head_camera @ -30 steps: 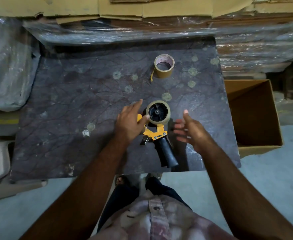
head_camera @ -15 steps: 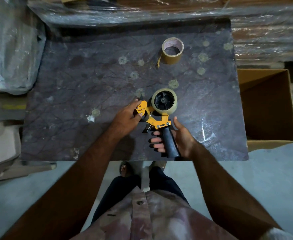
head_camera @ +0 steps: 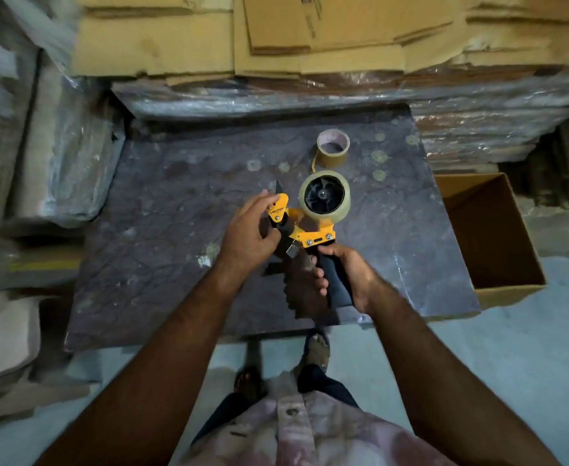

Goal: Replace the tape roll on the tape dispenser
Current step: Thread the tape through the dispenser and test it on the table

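A yellow tape dispenser (head_camera: 313, 235) with a black handle is held above the dark marble slab (head_camera: 162, 227). A clear tape roll (head_camera: 325, 219) sits on its black hub. My right hand (head_camera: 347, 275) is wrapped around the handle. My left hand (head_camera: 247, 235) grips the dispenser's front end by the yellow plate and black blade guard. A brown tape roll (head_camera: 332, 157) lies flat on the slab just beyond the dispenser, a short strip hanging from it.
An open cardboard box (head_camera: 498, 247) stands on the floor to the right of the slab. Plastic-wrapped stacks (head_camera: 276, 99) and flat cardboard (head_camera: 310, 35) rise behind and to the left. My feet (head_camera: 315, 351) are at the slab's near edge.
The dispenser has come up off the slab. My right hand went from open beside it to gripping the handle, and my left hand closed on the front end.
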Tool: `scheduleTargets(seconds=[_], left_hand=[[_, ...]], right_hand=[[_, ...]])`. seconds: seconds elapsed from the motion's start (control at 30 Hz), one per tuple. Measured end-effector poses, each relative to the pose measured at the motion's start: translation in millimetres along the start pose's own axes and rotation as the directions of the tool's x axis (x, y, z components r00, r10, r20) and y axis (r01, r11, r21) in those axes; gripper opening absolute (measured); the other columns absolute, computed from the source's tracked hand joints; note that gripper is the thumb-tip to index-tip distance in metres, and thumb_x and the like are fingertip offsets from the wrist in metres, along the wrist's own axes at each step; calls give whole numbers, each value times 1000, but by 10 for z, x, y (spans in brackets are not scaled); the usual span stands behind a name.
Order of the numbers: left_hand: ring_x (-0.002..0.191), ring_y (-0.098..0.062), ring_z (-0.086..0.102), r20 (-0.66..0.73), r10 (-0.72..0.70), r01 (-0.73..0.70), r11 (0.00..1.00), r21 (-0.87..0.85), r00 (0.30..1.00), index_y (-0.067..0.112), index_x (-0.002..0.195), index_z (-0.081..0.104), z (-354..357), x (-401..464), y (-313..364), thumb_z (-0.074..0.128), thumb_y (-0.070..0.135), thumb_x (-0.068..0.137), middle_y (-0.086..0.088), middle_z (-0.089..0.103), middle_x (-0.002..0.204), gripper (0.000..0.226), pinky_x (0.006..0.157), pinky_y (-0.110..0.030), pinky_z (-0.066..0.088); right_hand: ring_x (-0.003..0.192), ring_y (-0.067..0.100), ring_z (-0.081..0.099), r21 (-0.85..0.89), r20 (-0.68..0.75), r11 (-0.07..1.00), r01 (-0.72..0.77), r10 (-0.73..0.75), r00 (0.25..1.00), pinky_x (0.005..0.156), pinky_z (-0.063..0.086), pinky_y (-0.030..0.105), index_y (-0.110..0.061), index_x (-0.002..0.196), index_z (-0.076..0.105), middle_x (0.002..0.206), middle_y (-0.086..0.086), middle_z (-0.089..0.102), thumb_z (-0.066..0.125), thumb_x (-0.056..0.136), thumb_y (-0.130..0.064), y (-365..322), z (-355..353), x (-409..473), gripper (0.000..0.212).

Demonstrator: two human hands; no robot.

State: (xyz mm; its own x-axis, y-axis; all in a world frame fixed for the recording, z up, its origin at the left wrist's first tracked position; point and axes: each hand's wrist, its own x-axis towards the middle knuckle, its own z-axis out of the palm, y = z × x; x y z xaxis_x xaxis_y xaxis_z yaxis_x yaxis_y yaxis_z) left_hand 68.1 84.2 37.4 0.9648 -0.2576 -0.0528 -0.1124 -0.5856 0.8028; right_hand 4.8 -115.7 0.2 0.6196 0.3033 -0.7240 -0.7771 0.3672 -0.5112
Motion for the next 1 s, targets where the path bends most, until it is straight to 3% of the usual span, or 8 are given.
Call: scheduleTargets(seconds=[0.1, 0.3, 0.43, 0.53, 0.6, 0.67, 0.87, 1.0], left_hand=[[145, -29, 39, -56, 149, -143, 984, 104, 987, 22, 143, 54, -338, 9, 297, 68, 30, 78, -8, 39, 160, 67, 117, -53, 34], [155, -25, 14, -43, 169, -134, 891, 433, 985, 36, 140, 48, -870, 162, 783, 77, 58, 71, -1, 14, 169, 77, 112, -62, 25], [158, -24, 1, 12, 186, -167, 849, 502, 983, 39, 121, 63, -1081, 177, 1106, 83, 65, 60, -3, 8, 171, 69, 114, -66, 17], [158, -20, -1, -36, 243, -207, 885, 418, 969, 40, 104, 72, -1124, 102, 1275, 86, 61, 59, 1, 5, 172, 52, 116, -66, 16], [157, -18, 3, -112, 329, -264, 884, 386, 938, 37, 82, 70, -1140, 58, 1338, 85, 48, 68, 3, 11, 171, 23, 113, -58, 21], [157, -17, 8, -164, 407, -322, 865, 385, 899, 34, 72, 68, -1142, 19, 1386, 82, 34, 74, 4, 19, 170, 15, 107, -52, 23], [154, -14, 17, -204, 554, -451, 801, 393, 807, 32, 74, 75, -1131, -88, 1580, 79, 35, 76, 8, 29, 165, 5, 108, -56, 25], [144, -16, 27, -191, 705, -581, 683, 444, 683, 31, 75, 76, -1095, -107, 1668, 80, 35, 75, 7, 43, 154, 6, 102, -46, 22]], right_hand=[[45, 18, 43, -38, -28, 991, 127, -128, 991, 44, 40, 26, -14, 71, 59, 58, 3, 49, 48, 94, -33, -134, 371, -237, 32], [44, 18, 45, -30, -83, 951, 307, -309, 948, 42, 41, 26, -12, 73, 59, 57, 4, 51, 49, 96, -32, -208, 1047, -652, 32], [44, 18, 45, -30, -92, 918, 395, -396, 914, 42, 40, 27, -11, 77, 56, 57, 4, 50, 49, 96, -31, -152, 1354, -879, 29], [45, 17, 45, -12, -98, 891, 453, -452, 886, 42, 40, 27, -11, 78, 55, 58, 4, 50, 50, 96, -31, -139, 1536, -1056, 28], [45, 18, 45, -16, -123, 875, 483, -481, 868, 42, 40, 28, -11, 78, 56, 58, 5, 50, 50, 96, -31, -157, 1610, -1189, 27], [46, 18, 44, -25, -143, 859, 511, -509, 849, 42, 40, 28, -11, 77, 56, 59, 5, 50, 51, 96, -30, -175, 1643, -1311, 27], [45, 18, 42, 37, -163, 836, 547, -535, 829, 42, 38, 27, -10, 75, 59, 60, 5, 49, 50, 93, -29, -219, 1615, -1576, 27], [44, 17, 42, 75, -179, 839, 539, -521, 835, 41, 39, 25, -10, 75, 60, 61, 5, 49, 52, 86, -30, -347, 1493, -1733, 25]])
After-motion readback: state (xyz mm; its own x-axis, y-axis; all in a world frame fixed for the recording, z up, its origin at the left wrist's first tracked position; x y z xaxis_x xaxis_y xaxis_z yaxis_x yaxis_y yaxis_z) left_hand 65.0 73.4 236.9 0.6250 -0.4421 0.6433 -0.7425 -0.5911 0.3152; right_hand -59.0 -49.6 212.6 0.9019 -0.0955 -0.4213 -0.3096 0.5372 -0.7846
